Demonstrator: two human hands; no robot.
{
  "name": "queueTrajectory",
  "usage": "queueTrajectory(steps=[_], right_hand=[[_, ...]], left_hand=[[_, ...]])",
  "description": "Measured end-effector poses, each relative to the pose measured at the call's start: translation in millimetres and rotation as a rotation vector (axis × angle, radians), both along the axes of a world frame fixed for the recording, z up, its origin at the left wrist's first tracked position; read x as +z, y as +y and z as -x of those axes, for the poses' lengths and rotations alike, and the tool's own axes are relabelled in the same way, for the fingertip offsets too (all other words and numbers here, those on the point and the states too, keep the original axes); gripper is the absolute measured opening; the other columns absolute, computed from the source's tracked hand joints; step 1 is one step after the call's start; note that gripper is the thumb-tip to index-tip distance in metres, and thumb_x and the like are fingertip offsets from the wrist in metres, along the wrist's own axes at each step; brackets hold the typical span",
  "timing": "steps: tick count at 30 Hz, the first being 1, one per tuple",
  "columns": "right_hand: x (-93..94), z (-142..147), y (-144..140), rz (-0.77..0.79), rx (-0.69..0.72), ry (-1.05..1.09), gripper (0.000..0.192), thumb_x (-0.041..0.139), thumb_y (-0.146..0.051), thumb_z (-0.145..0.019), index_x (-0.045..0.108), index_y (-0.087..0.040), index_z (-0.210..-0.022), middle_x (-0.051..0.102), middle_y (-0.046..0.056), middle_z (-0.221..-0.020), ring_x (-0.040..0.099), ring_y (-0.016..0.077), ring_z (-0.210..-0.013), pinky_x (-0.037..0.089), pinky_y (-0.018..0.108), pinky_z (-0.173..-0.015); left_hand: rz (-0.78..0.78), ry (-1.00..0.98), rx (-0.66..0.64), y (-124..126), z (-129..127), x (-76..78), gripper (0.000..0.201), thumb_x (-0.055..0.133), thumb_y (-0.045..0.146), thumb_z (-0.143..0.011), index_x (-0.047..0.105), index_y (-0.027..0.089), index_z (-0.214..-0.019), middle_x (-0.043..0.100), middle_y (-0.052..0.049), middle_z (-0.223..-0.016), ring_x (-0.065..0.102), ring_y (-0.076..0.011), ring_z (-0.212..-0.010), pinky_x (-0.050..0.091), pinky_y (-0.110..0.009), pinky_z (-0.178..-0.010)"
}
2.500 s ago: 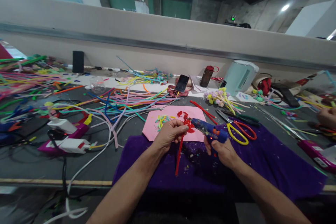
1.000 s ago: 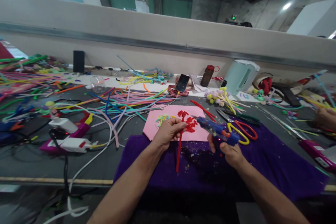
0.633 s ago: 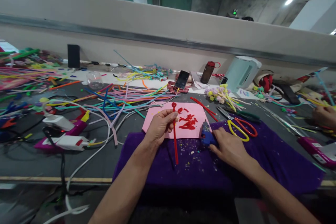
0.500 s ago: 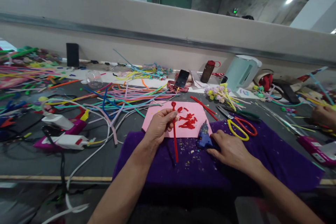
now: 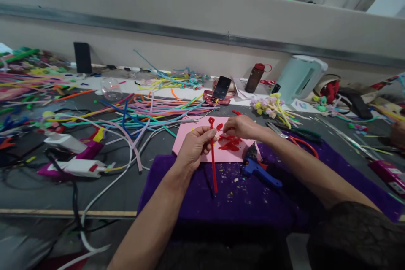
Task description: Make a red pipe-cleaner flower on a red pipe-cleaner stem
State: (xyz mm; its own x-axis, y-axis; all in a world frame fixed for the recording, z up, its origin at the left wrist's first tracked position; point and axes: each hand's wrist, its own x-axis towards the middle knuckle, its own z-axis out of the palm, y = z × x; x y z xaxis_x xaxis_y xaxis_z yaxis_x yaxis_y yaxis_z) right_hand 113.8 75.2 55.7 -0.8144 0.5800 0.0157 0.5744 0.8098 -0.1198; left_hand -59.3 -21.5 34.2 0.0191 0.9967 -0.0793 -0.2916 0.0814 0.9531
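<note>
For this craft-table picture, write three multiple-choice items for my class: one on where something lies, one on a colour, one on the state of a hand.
1. Where does the blue glue gun lie?
A. on the purple cloth
B. in the right hand
C. beside the brown bottle

2. What colour is the paper sheet under the small red pieces?
A. green
B. pink
C. white

3. What is the left hand doing?
A. lying flat and empty
B. gripping scissors
C. pinching a red stem upright

Answers: 1 A, the gun rests on the cloth, untouched by either hand. 2 B, the sheet is pink. 3 C, its fingers close on the stem, while the right hand reaches over the red pieces.
</note>
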Motion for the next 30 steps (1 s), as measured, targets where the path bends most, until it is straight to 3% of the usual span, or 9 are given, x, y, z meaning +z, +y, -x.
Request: queueTrajectory(steps=[3,8,11,21,27,30], right_hand=[[-9.4,9.9,0.1,-0.009,0.055,-0.054,0.02,0.051,-0.028,-0.079,0.068,-0.024,-0.089,0.066,0.001,-0.091,0.058,0.0131,-0.075,0.034,0.021,-0.062],[-14.2,8.9,3.1,-0.111,-0.155,-0.224,0.022,0.049,-0.024,-0.078,0.067,-0.024,-0.09,0.067,0.004,-0.091,0.059,0.0171,-0.079,0.033,0.023,-0.059],[-11.4,4.1,4.3,-0.144,-0.206,-0.221,0.024,0.046,-0.025,-0.08,0.067,-0.023,-0.091,0.067,0.005,-0.09,0.059,0.0177,-0.079,0.032,0.023,-0.057],[-5.8,-0.6,1.9,-0.189,-0.227,-0.076,0.027,0.04,-0.025,-0.085,0.065,-0.018,-0.092,0.064,0.006,-0.095,0.056,0.0159,-0.08,0.031,0.024,-0.058],[-9.9,12.1,13.9,-0.184,-0.184,-0.101,0.035,0.04,-0.016,-0.083,0.056,-0.024,-0.113,0.059,0.006,-0.106,0.056,0.0159,-0.081,0.03,0.023,-0.056],[-11.1,19.4,17.2,-0.166,-0.133,-0.169,0.034,0.041,-0.017,-0.082,0.057,-0.024,-0.11,0.057,0.006,-0.106,0.056,0.0154,-0.079,0.03,0.023,-0.055]], left_hand=[[0.01,0.0,-0.015,-0.9,-0.9,0.4,0.027,0.066,0.038,-0.066,0.056,0.013,-0.073,0.055,0.003,-0.057,0.039,-0.0008,-0.037,0.024,-0.012,-0.032],[0.008,-0.019,-0.023,-1.9,-2.1,1.7,0.028,0.067,0.039,-0.065,0.055,0.014,-0.072,0.055,0.003,-0.058,0.039,-0.0011,-0.037,0.024,-0.013,-0.033],[0.012,-0.023,-0.022,-1.6,-2.2,1.8,0.029,0.067,0.039,-0.064,0.055,0.014,-0.072,0.055,0.003,-0.058,0.039,-0.0011,-0.037,0.024,-0.012,-0.033],[0.026,-0.019,-0.023,-1.0,-3.4,1.1,0.029,0.068,0.038,-0.062,0.056,0.014,-0.072,0.056,0.003,-0.056,0.038,-0.001,-0.036,0.023,-0.013,-0.032],[0.026,-0.026,-0.023,-0.7,-1.9,0.9,0.029,0.068,0.038,-0.062,0.056,0.014,-0.072,0.056,0.003,-0.057,0.037,-0.0005,-0.036,0.023,-0.013,-0.032],[0.027,-0.022,-0.018,-0.5,-1.3,0.5,0.029,0.068,0.039,-0.062,0.056,0.014,-0.072,0.056,0.004,-0.057,0.038,-0.0004,-0.036,0.023,-0.013,-0.033]])
